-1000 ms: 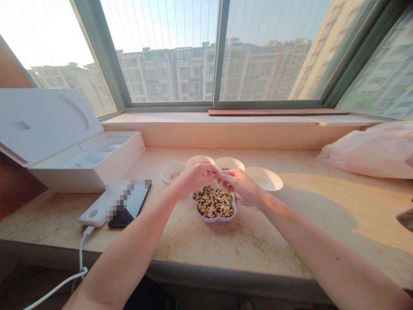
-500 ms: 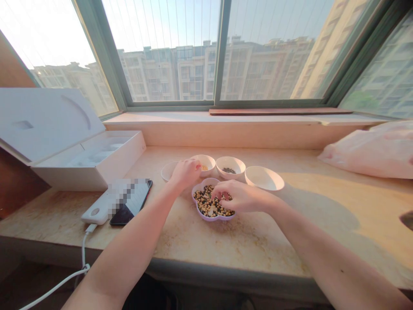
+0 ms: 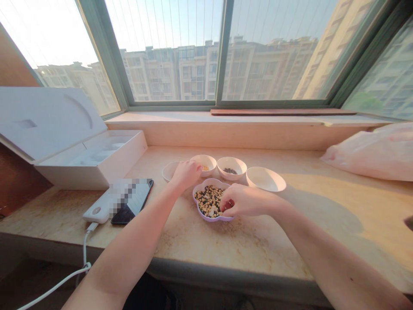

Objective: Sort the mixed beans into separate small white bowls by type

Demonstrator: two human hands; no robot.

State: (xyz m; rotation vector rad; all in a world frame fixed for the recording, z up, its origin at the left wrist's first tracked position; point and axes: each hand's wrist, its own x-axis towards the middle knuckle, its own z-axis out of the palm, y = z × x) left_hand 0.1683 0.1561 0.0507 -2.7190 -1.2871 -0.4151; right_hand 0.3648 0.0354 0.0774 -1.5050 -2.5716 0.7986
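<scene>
The right hand [image 3: 245,201] has slid to the near edge of the purple dish [image 3: 209,181], mid-counter, fingertips pinching beans [image 3: 208,200]. The left hand [image 3: 185,173] stays curled by the 2nd white bowl [image 3: 209,160]; I cannot tell whether it holds anything.

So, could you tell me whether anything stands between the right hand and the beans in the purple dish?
Nothing visible does: the right hand rests directly on the beans in the purple dish.
</scene>
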